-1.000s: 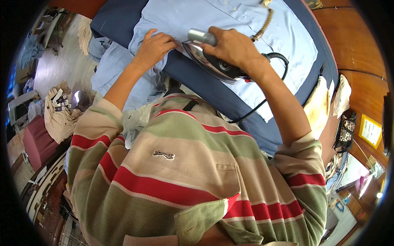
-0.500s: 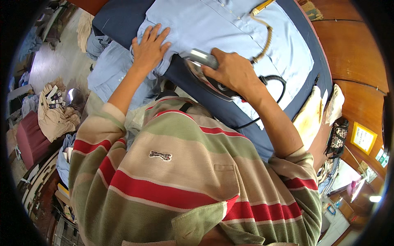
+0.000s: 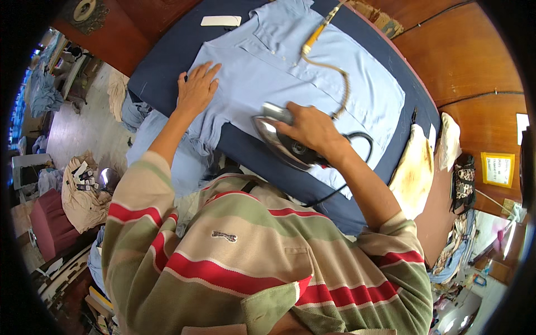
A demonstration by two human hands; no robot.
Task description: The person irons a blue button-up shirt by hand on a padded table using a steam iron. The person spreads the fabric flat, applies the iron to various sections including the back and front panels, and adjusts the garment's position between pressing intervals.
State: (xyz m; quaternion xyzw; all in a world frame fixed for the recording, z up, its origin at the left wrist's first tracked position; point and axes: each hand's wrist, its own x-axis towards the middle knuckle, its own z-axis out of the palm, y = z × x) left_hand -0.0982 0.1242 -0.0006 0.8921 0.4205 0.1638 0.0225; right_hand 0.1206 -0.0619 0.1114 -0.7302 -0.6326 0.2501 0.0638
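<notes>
A light-blue shirt [image 3: 312,72] is spread across the desk [image 3: 167,61]. An iron [image 3: 282,142], clasped in the right hand [image 3: 312,131], sits at its near hem; the left hand [image 3: 196,89], flat and empty, pins a sleeve. Most cloth looks unpressed.

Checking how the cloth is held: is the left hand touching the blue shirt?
Touching. The head view shows the left hand lying flat, fingers spread, on the blue shirt.

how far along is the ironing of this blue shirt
Partway, it seems. The blue shirt lies spread flat on the dark board, and its upper body looks smooth. In hand: the right hand grips the iron at the lower edge, while the left hand presses a sleeve flat. Left: the bunched cloth hanging off the near edge looks unpressed.
</notes>
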